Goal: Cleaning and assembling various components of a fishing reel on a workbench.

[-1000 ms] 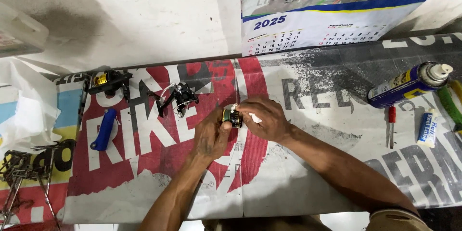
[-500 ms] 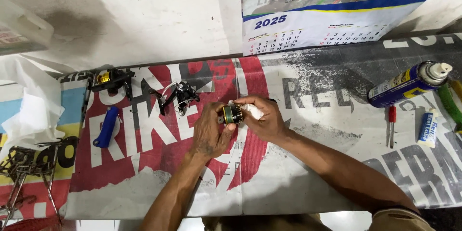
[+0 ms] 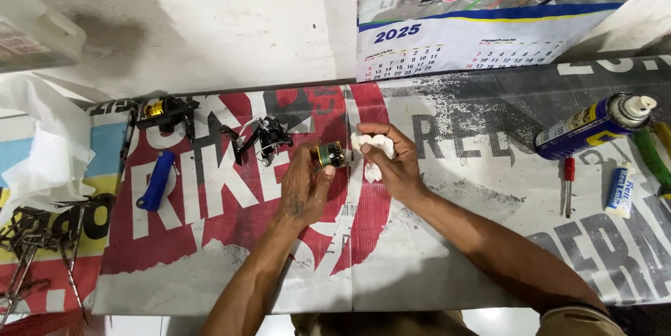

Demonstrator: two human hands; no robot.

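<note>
Head view, left hand (image 3: 304,186) gripping ridged spool (image 3: 331,155) (metallic), right hand (image 3: 391,161) crumpled tissue (image 3: 372,146)

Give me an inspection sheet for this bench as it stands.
Surface: bench covered by a printed banner, red and white with worn grey patches.
Job's things: small spool, gold and dark; white wad.
Clutter: two reels, blue handle, metal parts, white bag, spray can, red screwdriver, small tube, green item at the edge.
Hands: left hand holds the spool; right hand holds the wad beside it.
Cables: nothing seen.
Surroundings: stained white wall, calendar, plastic container.
</note>
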